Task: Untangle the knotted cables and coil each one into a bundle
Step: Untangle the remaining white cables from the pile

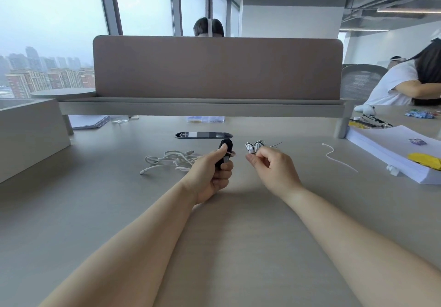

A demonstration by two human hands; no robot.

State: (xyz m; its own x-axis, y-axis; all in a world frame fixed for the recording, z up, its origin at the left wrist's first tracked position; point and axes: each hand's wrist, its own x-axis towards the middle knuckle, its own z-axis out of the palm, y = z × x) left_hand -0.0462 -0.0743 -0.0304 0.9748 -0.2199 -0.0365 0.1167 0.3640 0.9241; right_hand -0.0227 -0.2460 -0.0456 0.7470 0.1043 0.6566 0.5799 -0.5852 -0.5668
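**Tangle lies left of your left grip**

Farthest left on the bench (238, 211), the tangled white cables (169, 160) lie in a loose heap. Its long axis runs left to right, and its near end is just beside your left wrist.

Your left grip (222, 163) is closed round the black cable bundle (226, 146), thumb pressed on top, holding it upright above the bench. A short white end (231, 154) pokes out beside the thumb.

Your right grip (269, 167) has its fingers curled and the tips pinched together, right against two small white bundles (254, 146) on the bench. I cannot tell whether they hold a bundle, a tie or nothing.

Further right, one loose white cable (334, 157) lies well apart from both hands, next to a stack of paper (393, 156).

The black coil looks done and the heap looks next. It lies to the left, so your left hand is nearer, but that hand is full. You would likely have to set the black bundle down first, then reach leftward along the heap's length.
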